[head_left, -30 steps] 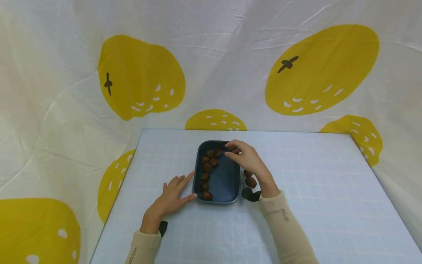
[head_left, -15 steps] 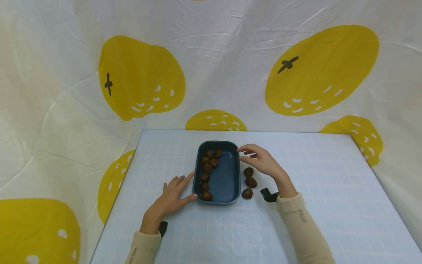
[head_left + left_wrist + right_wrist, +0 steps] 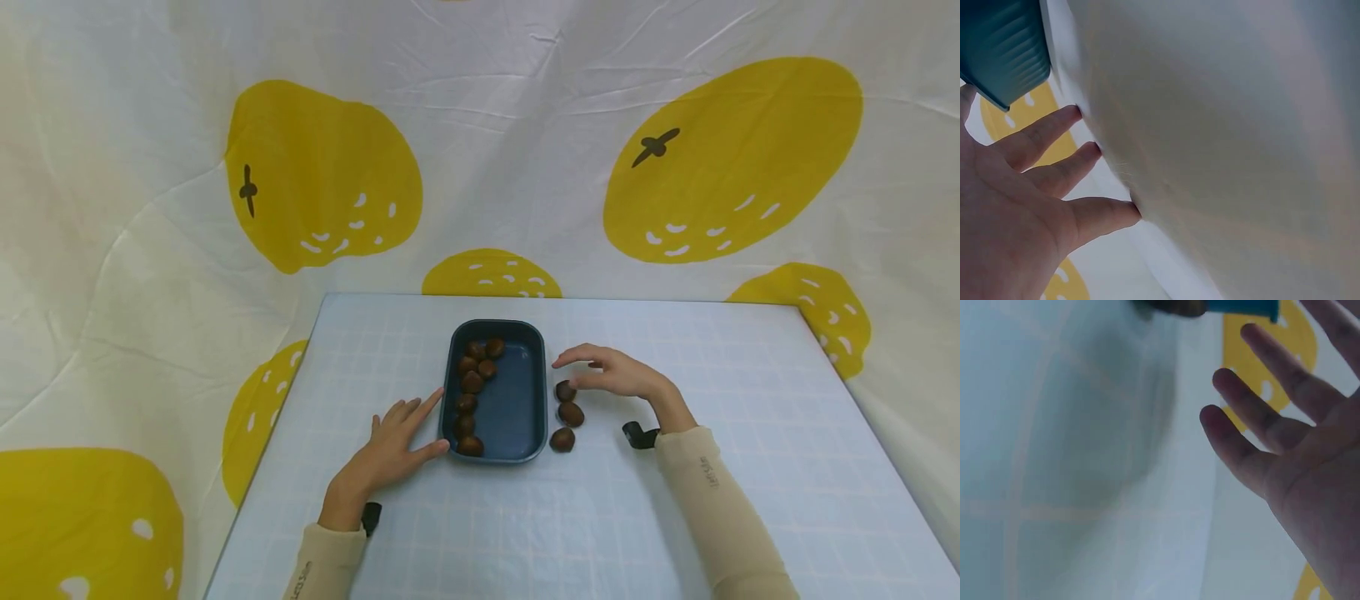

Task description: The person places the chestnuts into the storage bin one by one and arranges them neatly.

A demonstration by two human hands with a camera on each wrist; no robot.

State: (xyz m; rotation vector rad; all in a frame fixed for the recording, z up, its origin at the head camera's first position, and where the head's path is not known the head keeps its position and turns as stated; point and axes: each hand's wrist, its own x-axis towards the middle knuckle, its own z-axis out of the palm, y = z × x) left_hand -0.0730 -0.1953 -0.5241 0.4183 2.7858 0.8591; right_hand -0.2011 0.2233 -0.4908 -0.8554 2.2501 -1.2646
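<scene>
A dark blue rectangular tray [image 3: 512,417] lies on the table with several brown chestnuts [image 3: 472,382] along its left side. My left hand [image 3: 390,450] is at the tray's left side, its spread fingers touching the rim. In the left wrist view, some fingertips of the left hand [image 3: 1022,181] rest on the tabletop beside the ribbed tray wall [image 3: 1013,62]. Right of the tray, three chestnuts stand in a short column, the middle chestnut [image 3: 571,414] among them. My right hand [image 3: 618,373] hovers over the farthest chestnut [image 3: 566,391], fingers apart and holding nothing.
A pale blue checked cloth covers the table [image 3: 750,417]. Behind it hangs a white sheet [image 3: 510,167] printed with yellow fruit. Each wrist wears a dark camera mount, the right mount [image 3: 640,435] being close to the tabletop.
My right hand has moved from above the tray's far right part out to the right and nearer, over the loose chestnuts. The left hand and the tray have stayed put.
</scene>
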